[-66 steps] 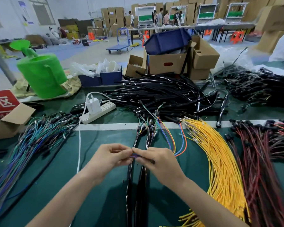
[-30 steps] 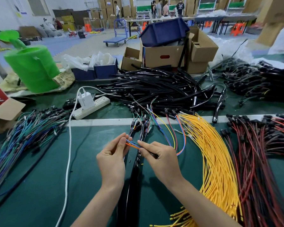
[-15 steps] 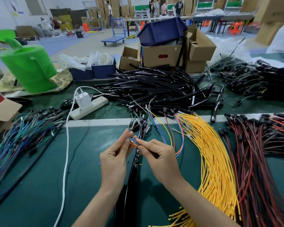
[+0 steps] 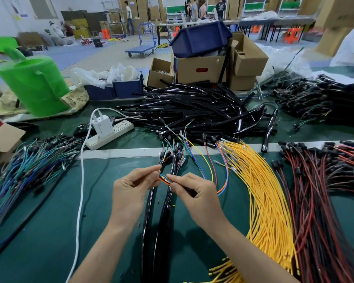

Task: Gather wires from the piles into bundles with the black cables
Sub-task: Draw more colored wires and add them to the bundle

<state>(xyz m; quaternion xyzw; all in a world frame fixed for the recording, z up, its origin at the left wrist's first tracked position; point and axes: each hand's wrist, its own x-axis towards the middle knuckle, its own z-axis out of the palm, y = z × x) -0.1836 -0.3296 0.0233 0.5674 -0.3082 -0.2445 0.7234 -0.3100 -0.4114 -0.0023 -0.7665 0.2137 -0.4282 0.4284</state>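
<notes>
**A:** In the head view, your left hand [image 4: 129,193] and right hand [image 4: 198,199] meet over the worktop [image 4: 49,231], fingertips facing. Neither is spread. Both pinch one short bunch of coloured wires [image 4: 165,179] held between them.

**B:** You hold that bunch just above the black cables [image 4: 164,217], which run from beyond your fingertips back under your wrists. I judge that's so the wires lie along the cable they will be bundled with.

**A:** The loose wires [image 4: 217,172], blue, yellow and orange, loop out to the right of your right hand. Pinching so close together looks like your way of evening them up while their far ends hang free.

**B:** Your stock rings the hands. The yellow wire pile [image 4: 268,197] is just right of your right forearm, and the red-and-black pile [image 4: 319,190] lies further right. The blue-green pile [image 4: 29,166] sits well to the left of your left hand, and the heap of black cables [image 4: 192,107] is beyond both. Sorting by colour probably lets you pull each kind without searching.

**A:** Something dark shows under your right fingers. I cannot tell whether you grip it too.
</notes>
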